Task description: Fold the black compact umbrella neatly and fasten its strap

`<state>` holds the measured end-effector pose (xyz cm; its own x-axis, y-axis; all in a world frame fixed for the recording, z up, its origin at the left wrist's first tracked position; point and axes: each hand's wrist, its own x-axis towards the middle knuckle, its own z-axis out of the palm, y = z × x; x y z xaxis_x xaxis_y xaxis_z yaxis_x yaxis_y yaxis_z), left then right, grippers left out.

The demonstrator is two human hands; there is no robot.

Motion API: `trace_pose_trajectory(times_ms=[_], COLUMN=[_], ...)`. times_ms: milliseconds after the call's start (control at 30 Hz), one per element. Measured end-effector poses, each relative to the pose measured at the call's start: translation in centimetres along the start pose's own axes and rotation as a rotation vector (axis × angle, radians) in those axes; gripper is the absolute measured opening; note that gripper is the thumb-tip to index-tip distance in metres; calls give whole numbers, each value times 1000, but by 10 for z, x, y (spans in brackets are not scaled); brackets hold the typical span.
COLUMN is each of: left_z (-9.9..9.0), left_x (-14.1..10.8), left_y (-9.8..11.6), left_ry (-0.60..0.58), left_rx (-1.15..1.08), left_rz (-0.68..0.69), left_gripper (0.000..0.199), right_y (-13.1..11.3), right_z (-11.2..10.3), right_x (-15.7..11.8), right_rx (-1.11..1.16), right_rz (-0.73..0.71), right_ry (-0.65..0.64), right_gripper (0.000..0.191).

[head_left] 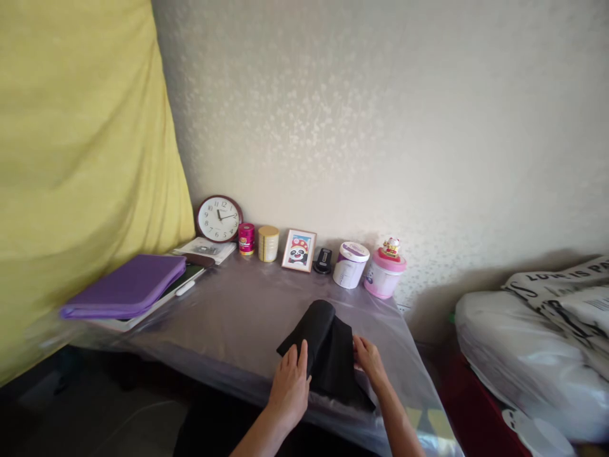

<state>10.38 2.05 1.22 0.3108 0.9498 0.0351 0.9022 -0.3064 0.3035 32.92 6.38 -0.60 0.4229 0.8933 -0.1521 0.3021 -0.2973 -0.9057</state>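
Observation:
A piece of black cloth (335, 362) lies near the front right of the table, with a rounded, rolled-looking fold standing up on its left side and a flatter part spread to the right. My left hand (291, 381) rests against the cloth's near left side, fingers stretched out. At the right edge of the cloth, my right hand (368, 358) has its thumb and fingers pinched on the border. Part of the near side of the cloth is hidden behind my left hand.
Along the back of the plastic-covered table (228, 324) stand a clock (219, 219), a pink can (246, 239), a yellow-lidded can (268, 244), a panda picture frame (299, 251), a black device (323, 261), a white tub (351, 265) and a pink-lidded tub (384, 276). A purple folder (126, 285) lies left.

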Motion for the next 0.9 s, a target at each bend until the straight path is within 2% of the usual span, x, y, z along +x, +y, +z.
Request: trace_pose_trajectory(times_ms=[133, 267, 433, 600, 700, 900], left_z=[-2, -4, -4, -2, 1, 5], left_x=[0, -2, -2, -3, -3, -1], left_y=[-2, -7, -9, -7, -8, -11], left_ry=[-23, -55, -85, -41, -22, -15], left_rx=[-23, -59, -97, -75, -73, -70], left_rz=[3, 28, 22, 14, 20, 21], left_gripper=[66, 75, 87, 89, 88, 87], right_y=[-16, -26, -27, -40, -51, -66], right_z=[7, 14, 24, 33, 41, 65], right_x=[-12, -15, -6, -3, -1, 9], right_rx=[96, 68, 45, 46, 51, 20], right_rz=[-5, -50, -235, -370, -398, -403], right_ry=[5, 18, 85, 114, 123, 53], right_gripper=[47, 50, 45, 47, 52, 54])
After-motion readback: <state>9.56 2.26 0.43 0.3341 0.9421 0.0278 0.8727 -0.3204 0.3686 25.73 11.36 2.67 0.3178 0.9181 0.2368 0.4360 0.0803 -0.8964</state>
